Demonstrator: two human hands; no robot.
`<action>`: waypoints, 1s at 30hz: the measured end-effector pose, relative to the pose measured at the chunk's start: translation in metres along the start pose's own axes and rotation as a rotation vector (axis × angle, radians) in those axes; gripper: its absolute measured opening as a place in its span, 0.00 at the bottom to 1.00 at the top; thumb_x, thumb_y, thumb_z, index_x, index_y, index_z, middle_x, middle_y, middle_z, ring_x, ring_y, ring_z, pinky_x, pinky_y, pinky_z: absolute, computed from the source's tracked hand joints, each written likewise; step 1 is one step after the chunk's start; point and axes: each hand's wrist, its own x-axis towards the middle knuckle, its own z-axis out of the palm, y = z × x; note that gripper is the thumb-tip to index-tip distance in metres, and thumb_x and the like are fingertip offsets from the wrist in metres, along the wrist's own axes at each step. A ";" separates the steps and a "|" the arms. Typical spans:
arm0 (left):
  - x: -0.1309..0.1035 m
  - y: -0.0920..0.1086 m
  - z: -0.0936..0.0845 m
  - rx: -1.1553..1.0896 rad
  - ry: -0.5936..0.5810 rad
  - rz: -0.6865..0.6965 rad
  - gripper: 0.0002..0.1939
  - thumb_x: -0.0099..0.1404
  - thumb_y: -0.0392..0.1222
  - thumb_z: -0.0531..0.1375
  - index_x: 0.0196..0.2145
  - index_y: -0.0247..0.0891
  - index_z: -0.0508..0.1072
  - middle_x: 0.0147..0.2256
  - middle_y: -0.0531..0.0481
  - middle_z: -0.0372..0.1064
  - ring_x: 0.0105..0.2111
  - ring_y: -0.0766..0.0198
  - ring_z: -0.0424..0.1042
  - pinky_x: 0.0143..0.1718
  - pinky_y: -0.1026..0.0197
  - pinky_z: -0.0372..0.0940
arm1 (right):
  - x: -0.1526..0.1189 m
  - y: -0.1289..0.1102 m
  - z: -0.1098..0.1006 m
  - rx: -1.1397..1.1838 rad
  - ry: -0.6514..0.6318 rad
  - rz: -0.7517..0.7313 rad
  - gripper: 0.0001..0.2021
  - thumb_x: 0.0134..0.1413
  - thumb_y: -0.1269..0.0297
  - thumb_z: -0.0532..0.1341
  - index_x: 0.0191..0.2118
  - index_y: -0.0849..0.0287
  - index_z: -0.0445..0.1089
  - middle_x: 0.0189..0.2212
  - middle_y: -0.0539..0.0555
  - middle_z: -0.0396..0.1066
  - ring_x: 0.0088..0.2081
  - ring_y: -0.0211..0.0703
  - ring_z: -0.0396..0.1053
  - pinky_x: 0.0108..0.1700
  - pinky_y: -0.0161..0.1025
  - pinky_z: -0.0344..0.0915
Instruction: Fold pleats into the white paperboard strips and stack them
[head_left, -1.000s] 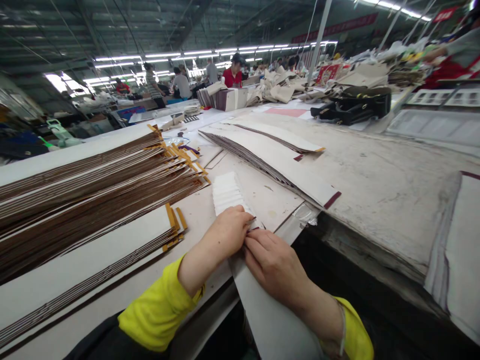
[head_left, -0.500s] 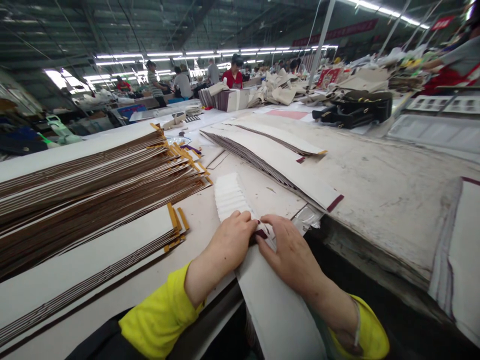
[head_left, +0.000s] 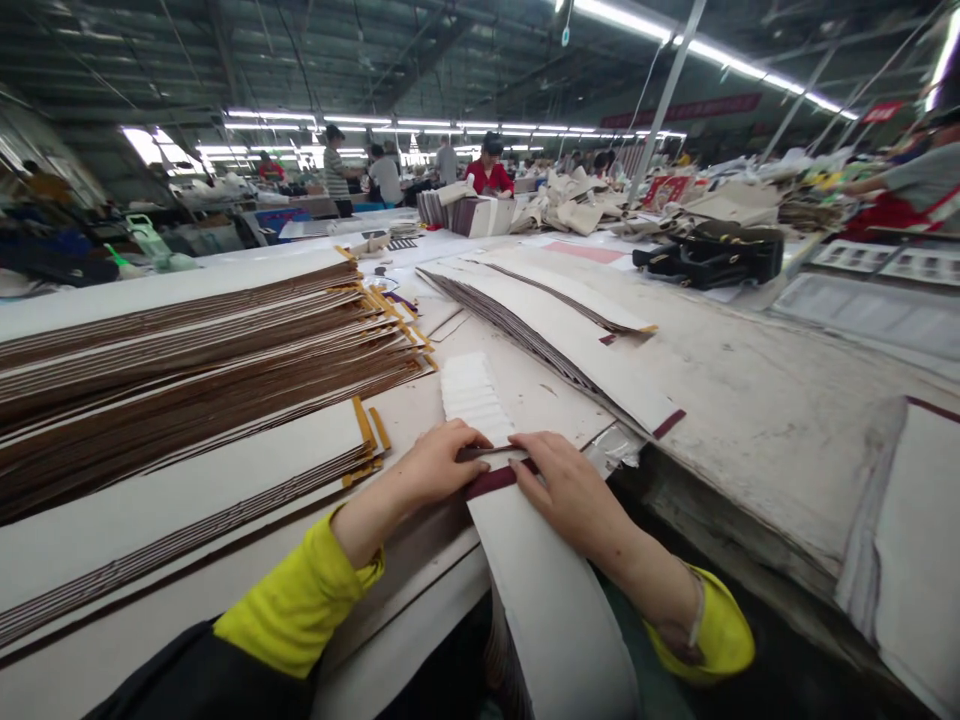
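Observation:
A long white strip (head_left: 551, 590) with a maroon band at its end runs from the table edge down towards my lap, over a stack of similar pieces. My left hand (head_left: 442, 462) pinches a thin, dark-edged piece just above the maroon band, thumb below and fingers above. From the other side my right hand (head_left: 562, 485) has its fingertips on the same edge, its thumb beside the maroon band. Whether this piece is part of the strip is unclear. Just beyond my fingers lies a white ridged stack (head_left: 474, 392), its near end covered by my hands.
Piles of white strips with brown sides and yellow ends (head_left: 187, 430) fill the left. A fanned stack of maroon-ended strips (head_left: 555, 330) lies ahead. Black bags (head_left: 712, 252) sit at the back right. The table edge (head_left: 720, 530) drops off near my right arm. Co-workers (head_left: 491, 172) are farther away.
My hands have moved apart from their closely bunched position, my left hand to the left. The maroon band now lies flatter and more exposed. The camera view has shifted slightly.

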 end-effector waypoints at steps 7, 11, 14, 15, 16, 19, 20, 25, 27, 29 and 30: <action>-0.009 -0.007 0.003 -0.060 0.050 0.038 0.11 0.56 0.35 0.58 0.39 0.36 0.71 0.37 0.47 0.67 0.41 0.60 0.65 0.44 0.58 0.60 | 0.009 0.000 0.000 0.005 -0.082 -0.059 0.10 0.56 0.71 0.52 0.43 0.62 0.65 0.37 0.57 0.66 0.42 0.46 0.61 0.48 0.46 0.59; -0.011 -0.007 0.005 -0.036 0.059 0.053 0.11 0.57 0.36 0.57 0.39 0.39 0.71 0.38 0.48 0.67 0.42 0.60 0.64 0.45 0.58 0.60 | 0.011 0.001 0.000 0.055 -0.112 -0.117 0.09 0.56 0.72 0.51 0.41 0.61 0.66 0.38 0.57 0.65 0.42 0.44 0.61 0.47 0.44 0.60; -0.015 -0.003 0.002 0.027 0.033 0.077 0.09 0.59 0.37 0.55 0.38 0.40 0.71 0.40 0.49 0.66 0.43 0.60 0.63 0.45 0.57 0.59 | 0.012 -0.002 -0.002 0.019 -0.141 -0.166 0.10 0.56 0.74 0.50 0.39 0.61 0.66 0.37 0.56 0.66 0.42 0.45 0.61 0.46 0.44 0.61; -0.016 -0.001 0.001 0.055 0.024 0.085 0.09 0.60 0.37 0.54 0.38 0.41 0.71 0.40 0.49 0.65 0.43 0.60 0.63 0.46 0.56 0.59 | 0.012 -0.003 -0.002 -0.004 -0.156 -0.173 0.10 0.56 0.75 0.50 0.39 0.61 0.66 0.36 0.56 0.66 0.41 0.45 0.61 0.46 0.44 0.61; -0.017 0.001 0.000 0.081 0.019 0.090 0.09 0.61 0.37 0.53 0.38 0.41 0.71 0.40 0.49 0.65 0.43 0.60 0.62 0.46 0.56 0.59 | 0.013 -0.004 -0.003 -0.029 -0.172 -0.176 0.10 0.56 0.75 0.50 0.38 0.61 0.66 0.36 0.57 0.66 0.41 0.45 0.61 0.45 0.44 0.61; -0.019 0.003 0.000 0.105 0.025 0.079 0.10 0.63 0.39 0.52 0.41 0.42 0.70 0.40 0.49 0.65 0.43 0.60 0.62 0.45 0.55 0.59 | 0.015 -0.006 -0.004 -0.087 -0.201 -0.183 0.10 0.55 0.76 0.50 0.38 0.63 0.66 0.34 0.57 0.66 0.40 0.46 0.62 0.43 0.45 0.62; -0.019 0.002 0.001 0.088 0.035 0.077 0.11 0.63 0.39 0.52 0.41 0.43 0.70 0.39 0.49 0.65 0.42 0.60 0.62 0.45 0.55 0.59 | 0.015 -0.006 -0.005 -0.097 -0.205 -0.190 0.10 0.55 0.76 0.50 0.38 0.63 0.66 0.34 0.58 0.66 0.39 0.47 0.62 0.43 0.45 0.62; -0.025 -0.013 0.005 -0.079 0.095 0.132 0.11 0.62 0.38 0.54 0.42 0.41 0.70 0.38 0.49 0.63 0.43 0.63 0.62 0.48 0.58 0.58 | 0.013 -0.003 -0.006 -0.028 -0.194 -0.222 0.11 0.58 0.73 0.49 0.42 0.62 0.65 0.37 0.57 0.66 0.42 0.45 0.62 0.45 0.45 0.62; -0.029 -0.018 0.005 -0.136 0.121 0.134 0.11 0.61 0.38 0.55 0.42 0.40 0.70 0.39 0.49 0.63 0.43 0.63 0.62 0.48 0.59 0.58 | 0.013 0.000 -0.005 0.024 -0.200 -0.244 0.12 0.58 0.73 0.49 0.45 0.61 0.64 0.41 0.58 0.66 0.44 0.44 0.62 0.47 0.45 0.62; -0.032 -0.022 0.005 -0.172 0.142 0.126 0.11 0.61 0.39 0.55 0.42 0.39 0.70 0.39 0.49 0.62 0.44 0.63 0.62 0.49 0.58 0.58 | 0.014 0.001 -0.004 0.061 -0.226 -0.272 0.14 0.57 0.75 0.48 0.47 0.61 0.63 0.43 0.58 0.66 0.46 0.44 0.62 0.49 0.45 0.62; -0.033 -0.023 0.006 -0.180 0.147 0.125 0.11 0.61 0.39 0.55 0.42 0.39 0.70 0.39 0.49 0.62 0.44 0.63 0.62 0.49 0.58 0.58 | 0.014 0.001 -0.004 0.071 -0.240 -0.280 0.15 0.56 0.76 0.48 0.47 0.61 0.63 0.44 0.57 0.65 0.46 0.43 0.62 0.49 0.45 0.62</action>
